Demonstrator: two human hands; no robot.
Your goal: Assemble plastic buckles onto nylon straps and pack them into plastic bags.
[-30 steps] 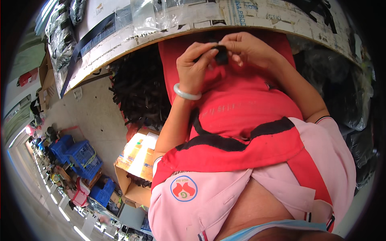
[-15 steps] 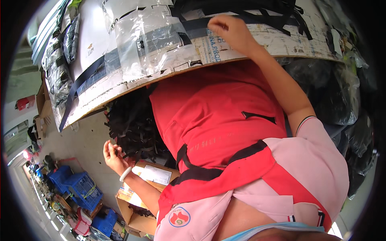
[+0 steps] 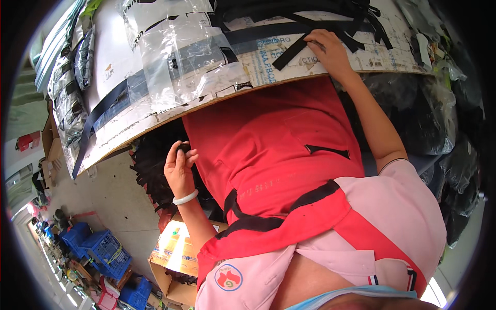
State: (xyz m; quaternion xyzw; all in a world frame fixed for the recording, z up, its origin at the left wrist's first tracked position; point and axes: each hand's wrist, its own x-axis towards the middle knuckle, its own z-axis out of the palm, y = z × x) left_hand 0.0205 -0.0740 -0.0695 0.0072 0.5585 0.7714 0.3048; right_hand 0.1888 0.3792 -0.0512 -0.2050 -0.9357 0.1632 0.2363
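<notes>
My left hand (image 3: 181, 169), with a white bangle on the wrist, is raised beside my red apron (image 3: 268, 155), just below the table's edge. Its fingers are closed on a small black part (image 3: 184, 149). My right hand (image 3: 329, 50) reaches forward onto the cardboard-covered table (image 3: 248, 67). There its fingertips pinch the end of a black strap (image 3: 292, 50) that runs out from a heap of black straps (image 3: 310, 13) at the back.
Clear plastic bags (image 3: 175, 57) lie on the table to the left. A dark pile of black straps (image 3: 152, 165) sits on the floor under the table edge. An open cardboard box (image 3: 173, 256) and blue crates (image 3: 95, 248) stand lower left. Black bags (image 3: 454, 134) are stacked on the right.
My hands, together at a black part a second ago, have separated. The left dropped to the floor pile and has now risen toward the table edge. The right stays on the table straps.
</notes>
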